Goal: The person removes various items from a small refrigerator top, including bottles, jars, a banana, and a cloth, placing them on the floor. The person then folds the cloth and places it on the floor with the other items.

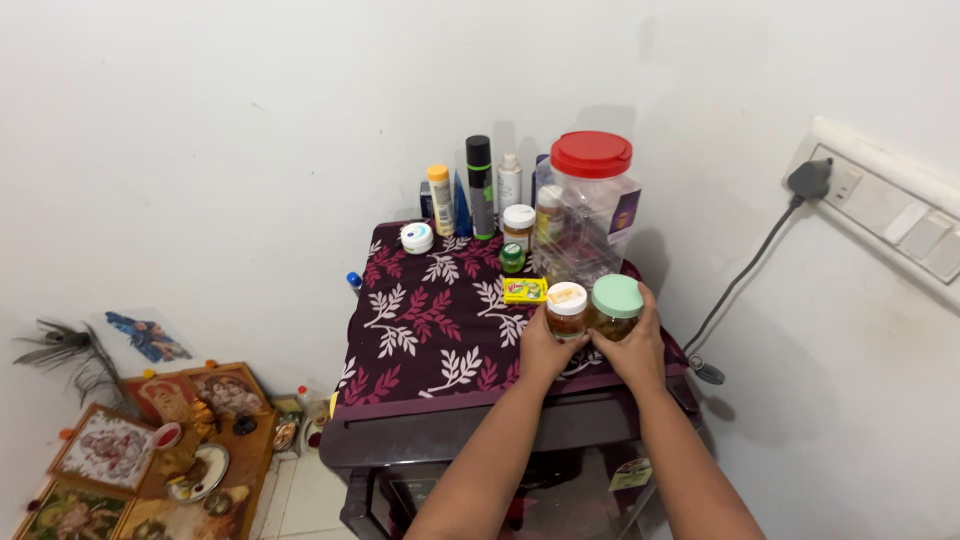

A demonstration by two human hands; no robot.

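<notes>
I'm looking down at a small dark cabinet (480,425) against a white wall, its top draped in a maroon cloth with white leaf print (430,325). At centre right of the frame, my left hand (545,350) is wrapped around a small glass jar with a white lid (566,310), and my right hand (632,345) is clamped on a glass jar with a mint-green lid (616,305); the two jars touch, near the cloth's front edge. Behind them stands a clear plastic container with a red lid (592,205), bottles beside it. Upper right, a grey plug (810,180) sits in a wall socket. Lower left, framed pictures (110,450) lie on the floor.
</notes>
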